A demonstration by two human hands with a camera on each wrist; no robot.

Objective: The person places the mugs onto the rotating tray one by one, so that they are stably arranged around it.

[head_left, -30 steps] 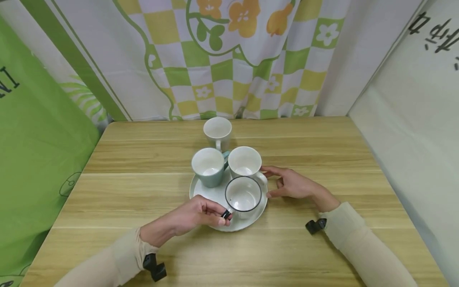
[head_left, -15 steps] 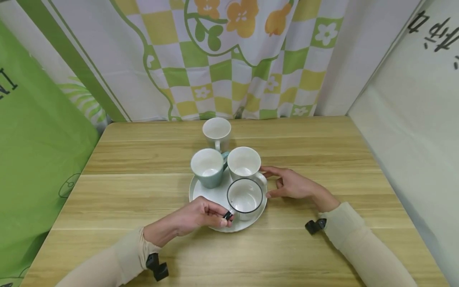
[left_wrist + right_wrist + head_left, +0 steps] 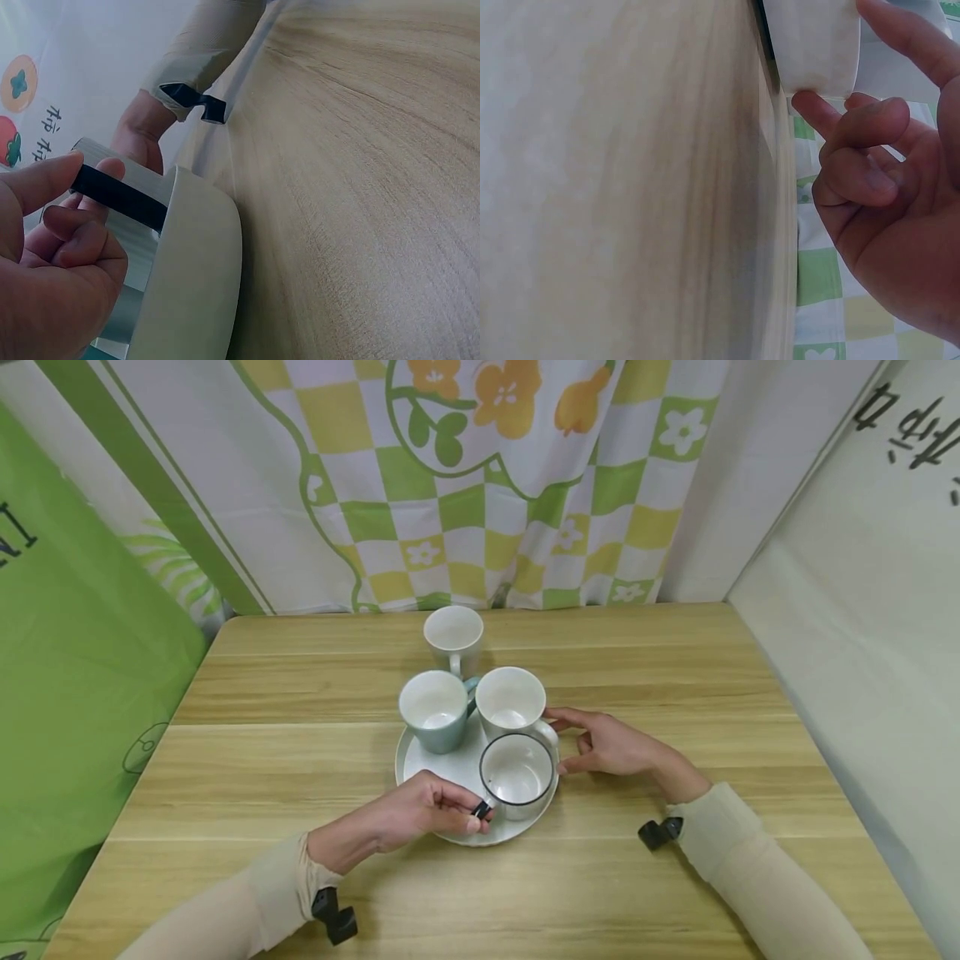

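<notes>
My left hand (image 3: 420, 810) pinches the black handle (image 3: 120, 198) of a white mug with a dark rim (image 3: 517, 770). That mug stands at the front right of a round white plate (image 3: 457, 768). A pale blue mug (image 3: 438, 714) is on the plate's back left, and another white mug (image 3: 512, 697) is at its back right. My right hand (image 3: 618, 745) rests its fingertips against the plate's right rim, some fingers loosely bent; in the right wrist view the fingertips (image 3: 814, 105) touch the white rim. The left hand covers part of the plate's front left.
Behind the plate, a third white mug (image 3: 454, 635) stands on the wooden table (image 3: 300, 677), its handle towards me. A checked curtain (image 3: 465, 510) hangs along the table's back edge. Green cloth (image 3: 90, 652) is at the left and a pale sheet (image 3: 862, 593) at the right.
My left hand has shifted the dark-rimmed mug slightly to the right and towards me on the plate. The right hand has stayed at the rim.
</notes>
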